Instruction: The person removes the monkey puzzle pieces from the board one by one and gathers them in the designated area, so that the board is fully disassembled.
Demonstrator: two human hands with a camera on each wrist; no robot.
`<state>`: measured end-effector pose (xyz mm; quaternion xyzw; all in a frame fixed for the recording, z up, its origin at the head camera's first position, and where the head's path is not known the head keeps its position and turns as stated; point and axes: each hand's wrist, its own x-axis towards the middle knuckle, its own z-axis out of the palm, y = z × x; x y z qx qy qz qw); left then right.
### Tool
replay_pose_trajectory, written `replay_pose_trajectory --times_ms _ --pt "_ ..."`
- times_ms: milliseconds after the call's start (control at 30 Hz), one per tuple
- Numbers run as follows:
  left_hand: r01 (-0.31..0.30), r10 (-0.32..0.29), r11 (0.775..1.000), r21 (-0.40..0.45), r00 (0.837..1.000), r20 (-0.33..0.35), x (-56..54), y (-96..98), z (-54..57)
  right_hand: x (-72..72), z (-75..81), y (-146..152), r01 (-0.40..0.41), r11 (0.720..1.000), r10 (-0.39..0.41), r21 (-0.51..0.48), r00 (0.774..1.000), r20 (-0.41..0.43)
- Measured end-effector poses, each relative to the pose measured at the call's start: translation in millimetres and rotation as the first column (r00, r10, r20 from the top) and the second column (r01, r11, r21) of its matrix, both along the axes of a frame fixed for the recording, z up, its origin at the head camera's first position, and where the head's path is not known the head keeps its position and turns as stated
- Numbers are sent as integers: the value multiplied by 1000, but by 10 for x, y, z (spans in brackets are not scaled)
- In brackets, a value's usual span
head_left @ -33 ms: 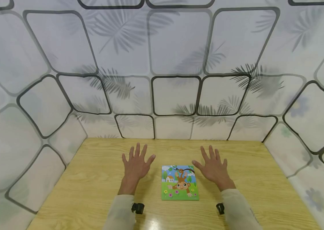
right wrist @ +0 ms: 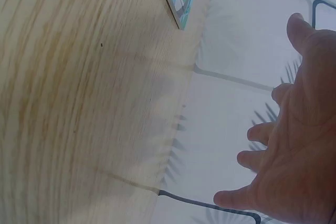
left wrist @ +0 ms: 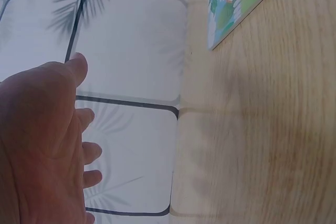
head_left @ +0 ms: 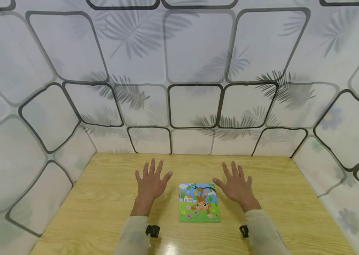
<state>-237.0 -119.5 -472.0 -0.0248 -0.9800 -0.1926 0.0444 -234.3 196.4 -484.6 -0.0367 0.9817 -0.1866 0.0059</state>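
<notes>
The left hand point(head_left: 150, 186) and right hand point(head_left: 237, 188) are over the wooden desk point(head_left: 103, 205), fingers spread, thumbs turned inward. Between them, slightly nearer the person, a thin picture board point(head_left: 199, 203) lies flat on the desk (a cartoon monkey dangles upside down on it), near both hands but touching neither. A black device point(head_left: 152, 231) sits beside the left sleeve's cuff point(head_left: 139, 225).

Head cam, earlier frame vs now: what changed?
No visible change: nothing moved, nothing taken hold of or let go. The left hand and right hand stay with fingers spread, either side of the monkey picture board, neither holding it. The board still lies on the wooden table.
</notes>
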Motion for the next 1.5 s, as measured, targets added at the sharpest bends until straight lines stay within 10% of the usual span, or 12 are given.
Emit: replay_pose_trajectory --times_ms 1500 --pt "109 -118 991 81 987 113 234 256 -538 145 -337 -365 -149 987 151 -60 988 29"
